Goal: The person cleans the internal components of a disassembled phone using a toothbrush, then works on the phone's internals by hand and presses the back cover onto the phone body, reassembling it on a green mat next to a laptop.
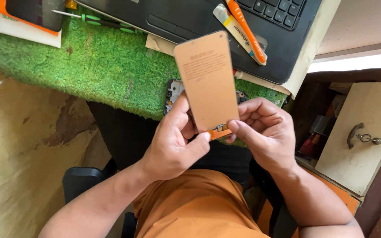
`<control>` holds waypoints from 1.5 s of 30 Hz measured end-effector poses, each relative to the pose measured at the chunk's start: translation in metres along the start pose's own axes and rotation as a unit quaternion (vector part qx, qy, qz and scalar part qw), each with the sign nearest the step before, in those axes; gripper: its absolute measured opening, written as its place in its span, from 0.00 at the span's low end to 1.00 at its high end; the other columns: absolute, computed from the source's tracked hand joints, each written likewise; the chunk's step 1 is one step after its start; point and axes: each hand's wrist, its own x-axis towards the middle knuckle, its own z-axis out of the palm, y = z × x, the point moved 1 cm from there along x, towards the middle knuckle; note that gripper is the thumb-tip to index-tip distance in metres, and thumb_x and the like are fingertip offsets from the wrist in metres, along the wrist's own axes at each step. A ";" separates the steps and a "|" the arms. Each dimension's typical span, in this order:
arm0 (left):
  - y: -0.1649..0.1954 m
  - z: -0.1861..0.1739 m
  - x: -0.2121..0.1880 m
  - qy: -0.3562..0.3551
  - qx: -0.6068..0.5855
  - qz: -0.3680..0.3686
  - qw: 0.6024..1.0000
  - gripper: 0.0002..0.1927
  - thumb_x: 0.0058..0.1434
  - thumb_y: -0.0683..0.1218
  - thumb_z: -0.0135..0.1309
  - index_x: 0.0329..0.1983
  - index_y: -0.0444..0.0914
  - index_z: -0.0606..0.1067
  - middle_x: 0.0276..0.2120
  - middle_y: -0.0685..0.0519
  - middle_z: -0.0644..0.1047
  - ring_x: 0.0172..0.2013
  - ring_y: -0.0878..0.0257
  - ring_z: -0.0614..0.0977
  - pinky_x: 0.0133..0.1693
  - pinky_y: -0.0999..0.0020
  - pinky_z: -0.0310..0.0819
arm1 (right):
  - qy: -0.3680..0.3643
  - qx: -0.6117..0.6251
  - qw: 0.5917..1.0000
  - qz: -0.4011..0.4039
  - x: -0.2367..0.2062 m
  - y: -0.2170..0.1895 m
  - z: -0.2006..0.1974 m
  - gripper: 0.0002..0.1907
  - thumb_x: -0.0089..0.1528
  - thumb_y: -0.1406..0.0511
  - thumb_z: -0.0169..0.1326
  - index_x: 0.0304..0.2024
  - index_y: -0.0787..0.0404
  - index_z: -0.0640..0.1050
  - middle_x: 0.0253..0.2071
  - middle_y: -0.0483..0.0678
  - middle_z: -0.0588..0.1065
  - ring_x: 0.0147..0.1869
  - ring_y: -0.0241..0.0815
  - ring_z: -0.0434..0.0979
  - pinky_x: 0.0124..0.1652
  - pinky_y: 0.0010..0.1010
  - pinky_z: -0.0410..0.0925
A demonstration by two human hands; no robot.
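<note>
A copper-backed phone screen panel [207,79] stands upright in front of me, its orange flex connector at the bottom edge. My left hand [175,143] pinches the panel's lower left corner, thumb near the connector. My right hand [261,130] grips the lower right edge with thumb and fingers. Behind the panel an opened phone body [173,94] lies on the green fuzzy mat [89,61], mostly hidden by the panel and my hands.
A black laptop [208,22] rests on the mat's far side with an orange tool and a small tube [243,31] on it. A green-handled screwdriver [102,20] lies at the back left. An open drawer with a metal handle [358,132] is at the right.
</note>
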 end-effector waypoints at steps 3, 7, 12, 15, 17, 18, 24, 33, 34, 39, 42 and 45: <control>0.001 -0.006 -0.002 -0.055 -0.068 0.017 0.996 0.35 0.66 0.33 0.43 0.77 0.32 0.53 0.64 0.49 0.70 0.66 0.62 0.74 0.71 0.61 0.67 | 0.003 0.038 0.999 0.004 -0.001 -0.002 -0.003 0.10 0.64 0.77 0.59 0.47 0.71 0.74 0.42 0.54 0.80 0.43 0.39 0.83 0.39 0.31 0.79; 0.002 -0.008 -0.002 -0.065 -0.074 0.017 0.995 0.31 0.69 0.35 0.46 0.75 0.30 0.57 0.63 0.47 0.72 0.65 0.60 0.76 0.70 0.59 0.69 | 0.005 0.081 0.997 0.016 -0.001 -0.001 -0.006 0.11 0.64 0.77 0.60 0.47 0.71 0.74 0.42 0.54 0.79 0.43 0.39 0.83 0.38 0.31 0.78; 0.004 -0.006 -0.001 -0.057 -0.073 0.012 0.996 0.30 0.70 0.37 0.47 0.74 0.30 0.58 0.62 0.47 0.72 0.62 0.61 0.76 0.68 0.59 0.71 | -0.010 0.084 0.996 0.019 0.001 0.003 -0.008 0.12 0.65 0.76 0.60 0.50 0.71 0.75 0.43 0.54 0.79 0.44 0.41 0.82 0.40 0.32 0.79; 0.004 -0.007 -0.002 -0.051 -0.064 0.027 0.996 0.29 0.70 0.37 0.47 0.74 0.29 0.59 0.62 0.47 0.72 0.63 0.62 0.76 0.68 0.60 0.71 | -0.023 0.101 0.994 0.018 0.003 0.003 -0.007 0.13 0.65 0.74 0.59 0.52 0.72 0.74 0.45 0.55 0.79 0.46 0.42 0.82 0.42 0.34 0.79; 0.005 -0.008 -0.003 -0.048 -0.053 0.038 0.997 0.28 0.71 0.37 0.48 0.74 0.28 0.59 0.61 0.48 0.73 0.62 0.63 0.76 0.69 0.61 0.70 | -0.038 0.127 0.991 0.018 0.004 0.002 -0.008 0.15 0.66 0.73 0.59 0.53 0.73 0.74 0.47 0.56 0.79 0.46 0.43 0.82 0.43 0.35 0.79; 0.005 -0.008 -0.003 -0.046 -0.046 0.041 0.997 0.28 0.71 0.37 0.48 0.73 0.28 0.60 0.59 0.47 0.73 0.61 0.63 0.76 0.69 0.62 0.70 | -0.046 0.147 0.988 0.020 0.004 0.002 -0.009 0.16 0.66 0.72 0.59 0.54 0.73 0.74 0.47 0.56 0.79 0.46 0.44 0.83 0.44 0.35 0.79; 0.010 -0.003 -0.004 -0.044 -0.032 0.024 0.998 0.27 0.70 0.35 0.46 0.72 0.28 0.61 0.58 0.48 0.75 0.58 0.63 0.79 0.65 0.63 0.74 | -0.060 0.112 0.991 0.035 0.003 0.001 -0.012 0.13 0.65 0.72 0.57 0.51 0.74 0.74 0.44 0.56 0.79 0.41 0.41 0.82 0.40 0.31 0.76; 0.005 -0.003 -0.005 -0.040 0.026 0.014 0.999 0.26 0.67 0.33 0.43 0.69 0.29 0.64 0.55 0.48 0.76 0.51 0.62 0.83 0.61 0.62 0.79 | -0.041 0.054 0.997 0.041 -0.001 0.005 -0.012 0.09 0.63 0.76 0.60 0.44 0.71 0.73 0.37 0.51 0.78 0.37 0.35 0.80 0.36 0.25 0.75; 0.005 -0.003 -0.004 -0.042 0.035 0.014 0.998 0.25 0.66 0.33 0.43 0.69 0.28 0.65 0.55 0.48 0.77 0.50 0.62 0.83 0.61 0.62 0.79 | -0.040 0.048 0.997 0.040 -0.003 0.007 -0.015 0.08 0.63 0.76 0.60 0.43 0.71 0.73 0.37 0.51 0.78 0.37 0.35 0.80 0.36 0.25 0.75; 0.010 -0.008 0.000 -0.021 0.112 0.068 0.991 0.31 0.65 0.34 0.47 0.73 0.31 0.60 0.55 0.49 0.73 0.55 0.64 0.79 0.61 0.65 0.78 | -0.007 -0.088 0.995 -0.054 -0.003 0.003 -0.024 0.10 0.65 0.76 0.57 0.49 0.72 0.74 0.40 0.52 0.79 0.38 0.35 0.80 0.40 0.24 0.75; 0.011 -0.022 0.002 0.033 0.123 0.136 0.982 0.32 0.66 0.34 0.47 0.75 0.34 0.58 0.56 0.49 0.71 0.54 0.65 0.76 0.60 0.68 0.76 | 0.054 -0.132 0.976 -0.164 0.001 -0.009 -0.030 0.15 0.69 0.77 0.56 0.59 0.72 0.73 0.43 0.51 0.79 0.41 0.34 0.79 0.42 0.23 0.75; 0.010 -0.038 0.000 0.102 0.111 0.228 0.962 0.26 0.70 0.33 0.48 0.71 0.34 0.61 0.54 0.50 0.71 0.51 0.66 0.74 0.57 0.69 0.75 | 0.066 -0.141 0.972 -0.174 0.005 -0.013 -0.044 0.16 0.71 0.77 0.53 0.62 0.71 0.74 0.45 0.50 0.79 0.41 0.33 0.79 0.43 0.22 0.74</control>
